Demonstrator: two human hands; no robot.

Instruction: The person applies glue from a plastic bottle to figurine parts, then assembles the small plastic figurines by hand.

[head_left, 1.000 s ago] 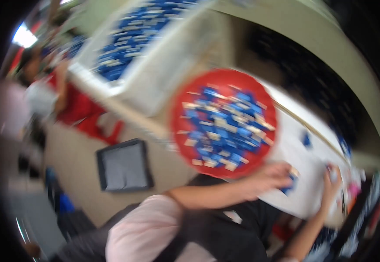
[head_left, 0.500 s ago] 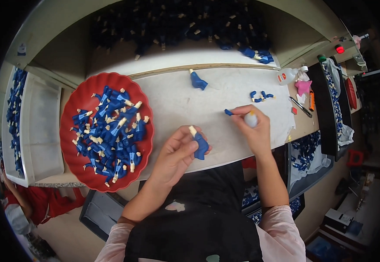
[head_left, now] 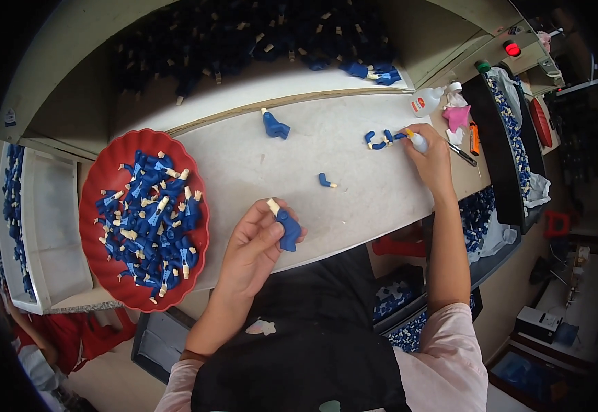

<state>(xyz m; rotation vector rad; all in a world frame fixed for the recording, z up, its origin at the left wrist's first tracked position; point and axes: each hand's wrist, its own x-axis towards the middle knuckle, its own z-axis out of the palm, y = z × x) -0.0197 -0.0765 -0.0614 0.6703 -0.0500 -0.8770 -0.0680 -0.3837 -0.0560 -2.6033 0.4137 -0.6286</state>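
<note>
Head view: the left hand (head_left: 254, 247) pinches a blue toy part (head_left: 287, 228) above the surface (head_left: 354, 199) edge, beside a red tray (head_left: 100, 185). The right hand (head_left: 431, 159) grips a small bottle (head_left: 416, 140), its tip at loose blue pieces (head_left: 379, 139).

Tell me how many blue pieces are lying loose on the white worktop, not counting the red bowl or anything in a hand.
3: one larger blue piece near the back edge, one small bent piece mid-table, and a small cluster beside the right hand, which may hold more than one piece.

Blue toy pieces (head_left: 149, 226) fill a red bowl (head_left: 100, 199).
</note>
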